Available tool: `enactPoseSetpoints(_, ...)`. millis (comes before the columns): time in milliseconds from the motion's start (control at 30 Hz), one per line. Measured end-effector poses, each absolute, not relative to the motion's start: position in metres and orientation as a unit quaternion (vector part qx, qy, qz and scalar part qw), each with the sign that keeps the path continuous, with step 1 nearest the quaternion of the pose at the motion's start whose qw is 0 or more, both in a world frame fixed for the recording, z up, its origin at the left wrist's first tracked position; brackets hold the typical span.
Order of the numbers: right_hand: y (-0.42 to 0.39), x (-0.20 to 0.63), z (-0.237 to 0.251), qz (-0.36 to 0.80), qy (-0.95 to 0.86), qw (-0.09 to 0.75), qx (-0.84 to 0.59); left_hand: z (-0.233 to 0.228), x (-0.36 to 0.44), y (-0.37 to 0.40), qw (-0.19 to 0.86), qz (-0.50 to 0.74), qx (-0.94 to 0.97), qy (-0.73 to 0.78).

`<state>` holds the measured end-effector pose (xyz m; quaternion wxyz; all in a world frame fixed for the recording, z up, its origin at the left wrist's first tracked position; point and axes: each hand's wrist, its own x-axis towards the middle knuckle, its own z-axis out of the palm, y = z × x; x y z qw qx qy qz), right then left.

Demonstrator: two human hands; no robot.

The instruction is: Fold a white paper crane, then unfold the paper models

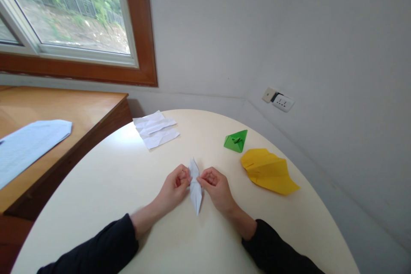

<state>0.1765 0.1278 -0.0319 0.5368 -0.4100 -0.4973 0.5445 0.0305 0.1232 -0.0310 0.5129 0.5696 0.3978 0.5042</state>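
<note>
A narrow piece of folded white paper (196, 197), pointed at both ends, is held between my hands over the round table. My left hand (175, 185) pinches its left edge near the middle, fingers curled. On the opposite edge, the thumb and fingertips of my right hand (218, 186) are closed in a pinch. The paper's near tip points toward me and its far tip away from me. Whether it rests on the tabletop or is slightly lifted I cannot tell.
Creased white sheets (157, 130) lie at the round table's (105, 184) far left. A green folded paper (237, 141) and a yellow folded paper (268, 170) sit to the right. A wooden desk (93, 105) with a pale sheet (38, 143) stands left, and walls enclose the back and right.
</note>
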Motion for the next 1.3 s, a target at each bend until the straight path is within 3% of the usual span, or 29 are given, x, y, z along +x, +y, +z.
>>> enactPoseSetpoints(333,0.13,0.18,-0.032,0.531,-0.506,0.534,-0.422,-0.02,0.025,0.123,0.625,0.482,0.507,0.346)
enactPoseSetpoints(633,0.123,0.185,-0.029,0.488,-0.588,0.529,-0.369,-0.022,0.026,0.125,0.577,0.479,0.517,0.413)
enactPoseSetpoints(867,0.121,0.183,-0.031,0.354,-0.632,0.568,-0.391,-0.013,0.028,0.12,0.568,0.47,0.538,0.409)
enactPoseSetpoints(1300,0.121,0.182,-0.027,0.509,-0.556,0.513,-0.409,-0.02,0.026,0.123,0.475,0.473,0.603,0.433)
